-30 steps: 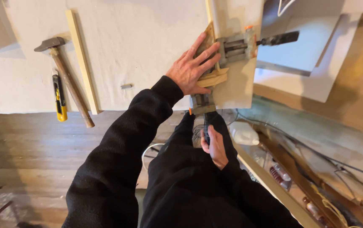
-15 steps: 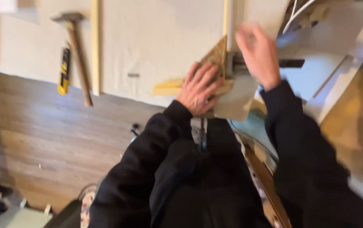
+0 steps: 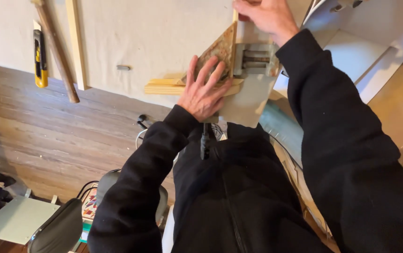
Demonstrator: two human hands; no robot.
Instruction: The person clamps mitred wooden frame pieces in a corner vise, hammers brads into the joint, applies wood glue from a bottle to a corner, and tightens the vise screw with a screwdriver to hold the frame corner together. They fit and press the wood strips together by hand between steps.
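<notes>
My left hand [image 3: 204, 89] lies flat with fingers spread on a triangular chipboard piece [image 3: 220, 47]. That piece sits in the corner where a horizontal wooden strip [image 3: 164, 86] meets a vertical wooden strip [image 3: 233, 44]. A grey metal corner clamp [image 3: 255, 58] sits just right of the triangle. My right hand [image 3: 264, 16] is at the top edge of the view, its fingers curled around the upper end of the vertical strip, above the clamp. Both arms are in black sleeves.
On the cloth-covered bench at the left lie a hammer handle [image 3: 58, 56], a yellow and black utility knife [image 3: 39, 58], another wooden strip [image 3: 76, 44] and a small metal piece [image 3: 123, 68]. White panels [image 3: 351, 51] lie at the right. A chair [image 3: 56, 232] stands on the wooden floor below.
My right hand came up from my lap to the top of the vertical strip above the clamp. My left hand stayed on the triangle. The view shifted left and down.
</notes>
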